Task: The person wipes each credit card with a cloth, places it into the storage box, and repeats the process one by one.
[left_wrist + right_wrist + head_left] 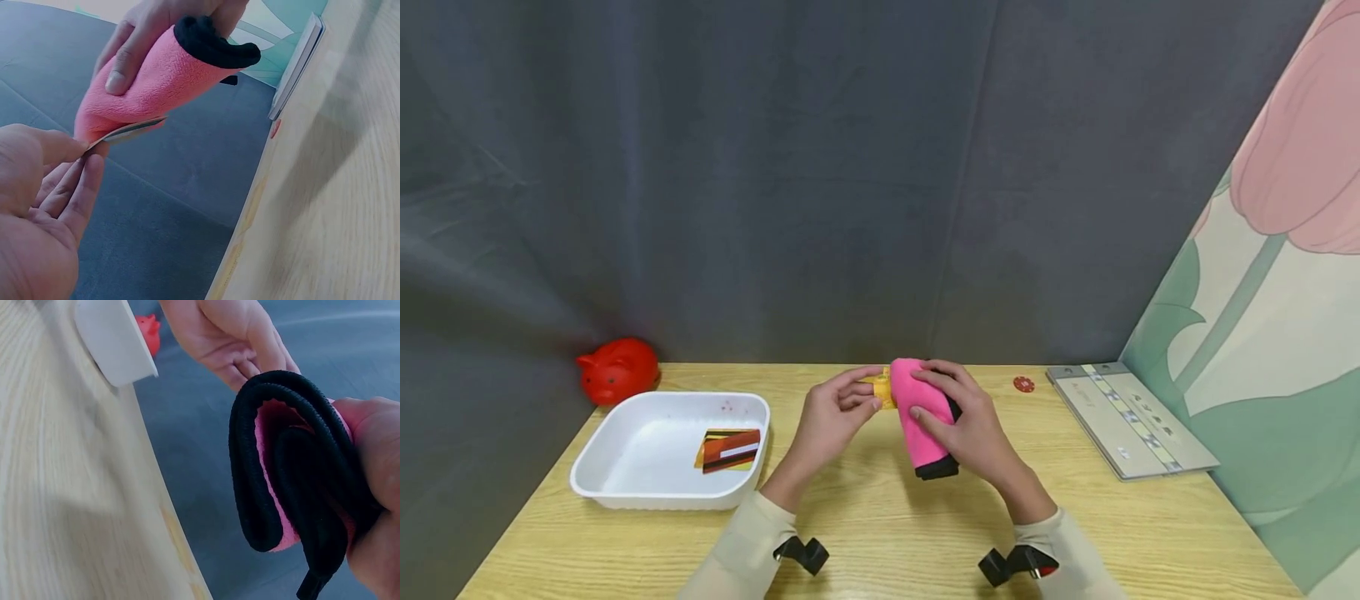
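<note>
My right hand (964, 417) grips a folded pink cloth (921, 412) with black edging, raised above the table. In the right wrist view the black edging (250, 487) shows the cloth's folded layers. My left hand (833, 417) pinches a thin yellow card (882, 388) between thumb and fingers, against the cloth's left side. In the left wrist view the card (128, 131) is seen nearly edge-on under the pink fabric, its far part overlapping the cloth.
A white tray (625, 502) stands at the left with several orange and yellow cards (730, 450) inside. Behind it sits a red piggy bank (619, 371). A red poker chip (1023, 384) and a grey album (1131, 421) lie at the right on the wooden table (880, 542).
</note>
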`<state>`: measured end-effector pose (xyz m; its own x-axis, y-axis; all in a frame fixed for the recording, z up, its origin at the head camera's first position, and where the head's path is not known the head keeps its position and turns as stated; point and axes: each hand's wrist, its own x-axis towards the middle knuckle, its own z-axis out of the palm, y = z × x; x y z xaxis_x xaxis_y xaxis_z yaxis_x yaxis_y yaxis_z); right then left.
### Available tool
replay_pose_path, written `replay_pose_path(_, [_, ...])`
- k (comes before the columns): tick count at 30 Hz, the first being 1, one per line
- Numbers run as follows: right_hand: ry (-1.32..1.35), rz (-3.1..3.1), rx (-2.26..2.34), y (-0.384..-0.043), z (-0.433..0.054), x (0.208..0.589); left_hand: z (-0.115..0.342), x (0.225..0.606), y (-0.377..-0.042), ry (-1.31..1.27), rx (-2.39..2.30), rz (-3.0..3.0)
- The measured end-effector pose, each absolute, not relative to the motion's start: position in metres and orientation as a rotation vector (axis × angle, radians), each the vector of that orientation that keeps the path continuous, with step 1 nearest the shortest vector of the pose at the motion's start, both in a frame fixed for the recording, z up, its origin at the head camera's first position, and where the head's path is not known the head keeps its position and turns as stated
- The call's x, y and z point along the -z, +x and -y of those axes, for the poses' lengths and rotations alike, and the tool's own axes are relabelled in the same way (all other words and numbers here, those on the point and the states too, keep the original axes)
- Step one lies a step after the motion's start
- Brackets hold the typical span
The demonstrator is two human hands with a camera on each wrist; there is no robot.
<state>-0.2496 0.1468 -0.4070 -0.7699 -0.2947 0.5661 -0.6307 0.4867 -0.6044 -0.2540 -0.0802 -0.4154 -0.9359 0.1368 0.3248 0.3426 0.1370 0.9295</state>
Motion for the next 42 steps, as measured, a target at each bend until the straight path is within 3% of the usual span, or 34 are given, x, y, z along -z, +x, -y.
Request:
replay_pose_path(15, [0.565,2.313,-1.252,-0.265,-0.182,0.404,0.1,0.405,-0.252,-0.378,1.855,2.265])
replay_pose_path(27, [0.552,2.272,-1.319,-0.261,-0.187,0.399,0.103,0.401,-0.254,-0.454,1.911,2.257])
replay_pose_path(36, [0.542,2.25,-1.343,-0.26,-0.189,0.399,0.103,0.4,-0.251,-0.694,1.99,2.18])
replay_pose_path(42, [0.545,2.236,-1.328,-0.26,-0.191,0.398,0.103,0.399,-0.25,-0.683,1.985,2.17])
